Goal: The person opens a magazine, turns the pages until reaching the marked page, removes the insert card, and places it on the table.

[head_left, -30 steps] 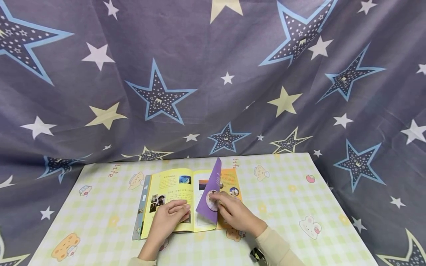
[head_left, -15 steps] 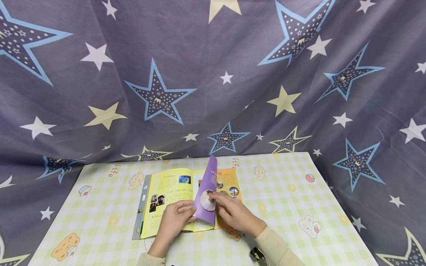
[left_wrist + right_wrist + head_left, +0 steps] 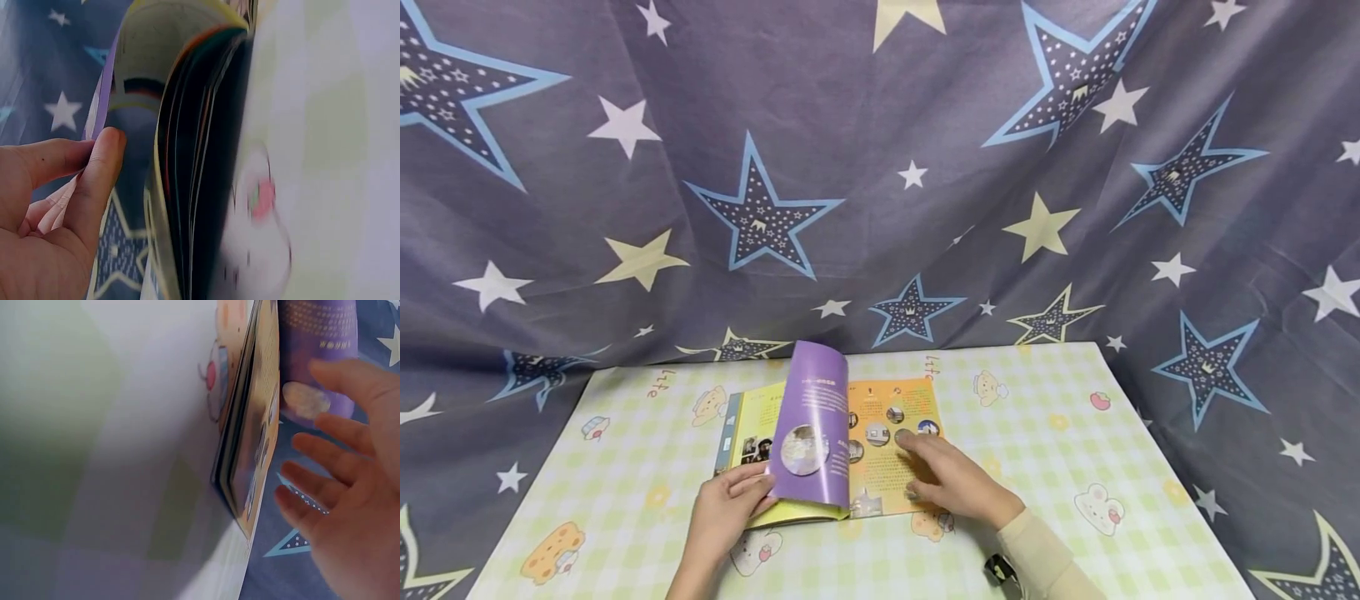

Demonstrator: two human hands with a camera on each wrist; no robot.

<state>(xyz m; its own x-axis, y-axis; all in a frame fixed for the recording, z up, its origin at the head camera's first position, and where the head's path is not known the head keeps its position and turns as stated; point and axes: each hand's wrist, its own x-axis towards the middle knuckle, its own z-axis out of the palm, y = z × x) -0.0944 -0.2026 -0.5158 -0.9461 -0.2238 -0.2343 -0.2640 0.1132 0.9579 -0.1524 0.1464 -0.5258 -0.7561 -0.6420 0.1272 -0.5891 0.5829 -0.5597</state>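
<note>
An open book lies on the table, its right side an orange page (image 3: 887,483) with round pictures. From the spine a purple page (image 3: 816,417) stands curved up over the yellow left page (image 3: 767,404). My left hand (image 3: 730,504) pinches the purple page's lower left corner between thumb and fingers; the left wrist view shows the thumb and fingers (image 3: 103,165) at its edge. My right hand (image 3: 958,479) is over the orange page with fingers spread and loosely extended, holding nothing. In the right wrist view the right hand (image 3: 350,469) appears beside the raised purple page (image 3: 319,356).
A checked tablecloth (image 3: 1045,533) with cartoon prints covers the table. Behind and beside it hangs a dark curtain (image 3: 850,125) with stars. A dark watch-like object (image 3: 1000,571) sits by the right sleeve (image 3: 1037,554).
The purple page has swung left from the right side, uncovering the orange page. My left hand took its corner and moved left; my right hand let go of it and moved slightly right.
</note>
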